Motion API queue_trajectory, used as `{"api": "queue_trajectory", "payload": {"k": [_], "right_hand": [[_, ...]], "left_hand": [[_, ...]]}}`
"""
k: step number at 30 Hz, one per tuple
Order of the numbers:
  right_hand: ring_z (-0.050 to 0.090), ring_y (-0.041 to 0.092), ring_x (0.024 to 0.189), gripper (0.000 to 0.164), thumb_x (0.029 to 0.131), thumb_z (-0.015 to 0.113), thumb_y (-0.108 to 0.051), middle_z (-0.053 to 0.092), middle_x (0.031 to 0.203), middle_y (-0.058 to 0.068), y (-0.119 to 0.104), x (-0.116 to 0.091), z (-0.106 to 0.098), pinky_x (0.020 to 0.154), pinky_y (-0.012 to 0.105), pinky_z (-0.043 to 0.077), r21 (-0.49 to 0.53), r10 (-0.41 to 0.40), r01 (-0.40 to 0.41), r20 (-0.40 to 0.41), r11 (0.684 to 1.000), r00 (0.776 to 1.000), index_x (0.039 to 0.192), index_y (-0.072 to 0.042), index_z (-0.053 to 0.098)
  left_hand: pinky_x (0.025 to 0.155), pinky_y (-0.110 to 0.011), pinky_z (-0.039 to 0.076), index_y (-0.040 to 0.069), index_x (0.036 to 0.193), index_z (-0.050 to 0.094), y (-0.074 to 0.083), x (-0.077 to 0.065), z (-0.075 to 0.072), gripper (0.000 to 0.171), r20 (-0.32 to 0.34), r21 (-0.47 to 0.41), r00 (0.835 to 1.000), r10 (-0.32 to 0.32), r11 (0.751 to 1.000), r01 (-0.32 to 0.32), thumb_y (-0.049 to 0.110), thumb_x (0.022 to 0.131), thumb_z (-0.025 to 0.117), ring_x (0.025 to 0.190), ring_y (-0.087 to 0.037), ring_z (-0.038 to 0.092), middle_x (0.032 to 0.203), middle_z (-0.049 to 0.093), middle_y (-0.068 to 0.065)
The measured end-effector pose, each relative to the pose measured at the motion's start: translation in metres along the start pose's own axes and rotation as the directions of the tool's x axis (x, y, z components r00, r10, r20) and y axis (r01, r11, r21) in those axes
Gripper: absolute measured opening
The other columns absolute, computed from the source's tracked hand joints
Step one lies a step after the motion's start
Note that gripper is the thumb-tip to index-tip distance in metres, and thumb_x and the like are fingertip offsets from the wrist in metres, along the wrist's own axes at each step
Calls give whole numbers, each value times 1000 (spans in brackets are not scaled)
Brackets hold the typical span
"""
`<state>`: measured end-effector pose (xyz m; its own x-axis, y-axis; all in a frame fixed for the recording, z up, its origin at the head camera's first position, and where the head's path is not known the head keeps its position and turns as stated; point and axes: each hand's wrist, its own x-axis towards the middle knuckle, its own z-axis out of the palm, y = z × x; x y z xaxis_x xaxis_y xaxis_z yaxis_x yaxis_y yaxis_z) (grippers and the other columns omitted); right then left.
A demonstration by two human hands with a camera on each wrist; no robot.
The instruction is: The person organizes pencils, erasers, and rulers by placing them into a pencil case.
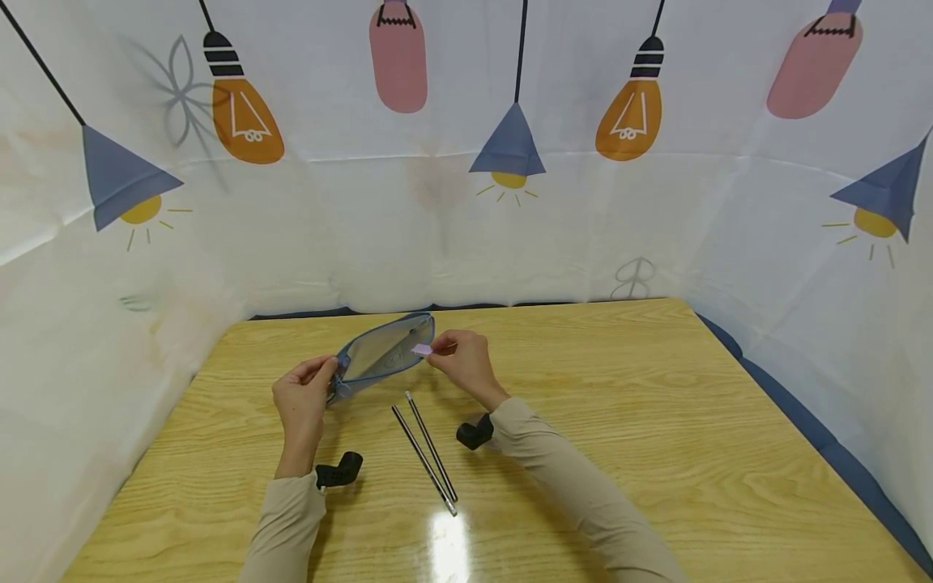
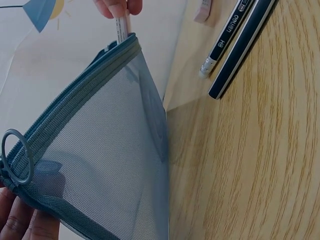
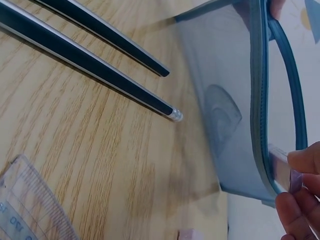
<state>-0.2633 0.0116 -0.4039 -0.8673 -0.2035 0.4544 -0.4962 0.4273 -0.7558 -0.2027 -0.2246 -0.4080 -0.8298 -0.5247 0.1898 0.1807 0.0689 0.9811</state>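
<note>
My left hand (image 1: pixel 300 397) grips one end of a blue mesh zipper pouch (image 1: pixel 379 348), which is tilted up with its mouth unzipped. A ring pull (image 2: pixel 17 157) hangs at that end. At the other end, my right hand (image 1: pixel 470 364) pinches a pale purple eraser (image 3: pixel 282 165) between thumb and fingers, partly inside the pouch's mouth. Through the mesh, the right wrist view shows a rounded, clear protractor-like shape (image 3: pixel 222 115) inside. Two dark striped pencils (image 1: pixel 424 460) lie side by side on the table just in front of the pouch.
The wooden table (image 1: pixel 619 389) has a patterned curtain (image 1: pixel 510 235) behind it and at its sides. In the right wrist view, a clear plastic measuring piece with printed numbers (image 3: pixel 35 205) and a small pink block (image 3: pixel 190 234) lie on the table. Black wrist cameras (image 1: pixel 475 431) sit at both cuffs.
</note>
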Motion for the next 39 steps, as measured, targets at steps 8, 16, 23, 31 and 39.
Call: {"api": "queue_trajectory", "payload": {"k": [8,16,23,31,39], "right_hand": [[68,17,72,7,79,78,-2,70,80,6,2,3,6,66,25,54,-31,-24,25,5,999,1000,84,-1,73],[67,17,71,8,79,78,-1,70,79,7,3,5,9,66,24,53,-54,-53,54,10,997,999,83,1,72],[67,19,73,8,79,78,0,70,80,9,3,5,9,67,26,54,-69,-56,56,15,996,998,84,1,72],[67,18,73,10,80,79,-3,70,81,9,5,6,11,66,25,54,-85,-56,57,18,995,998,86,2,72],[68,20,72,8,81,77,0,71,81,11,3,6,9,66,25,54,-58,-60,61,23,996,998,86,3,72]], "left_hand": [[55,-17,51,-5,100,73,0,0,0,26,1,5,1000,-7,1000,7,18,88,74,64,-6,63,74,69,5],[55,-17,51,-5,99,73,0,0,1,25,3,1,1000,2,1000,-2,17,88,74,64,-6,63,73,69,5],[53,-17,50,-4,98,73,0,-1,1,24,0,3,1000,3,1000,-3,18,88,75,62,-6,63,73,69,6],[52,-17,50,-5,98,73,1,-1,1,25,-8,-13,1000,-16,1000,15,17,87,75,62,-6,62,73,69,5],[54,-17,50,-7,103,71,1,-1,1,30,11,4,1000,-17,1000,17,19,88,74,64,-4,63,75,70,7]]}}
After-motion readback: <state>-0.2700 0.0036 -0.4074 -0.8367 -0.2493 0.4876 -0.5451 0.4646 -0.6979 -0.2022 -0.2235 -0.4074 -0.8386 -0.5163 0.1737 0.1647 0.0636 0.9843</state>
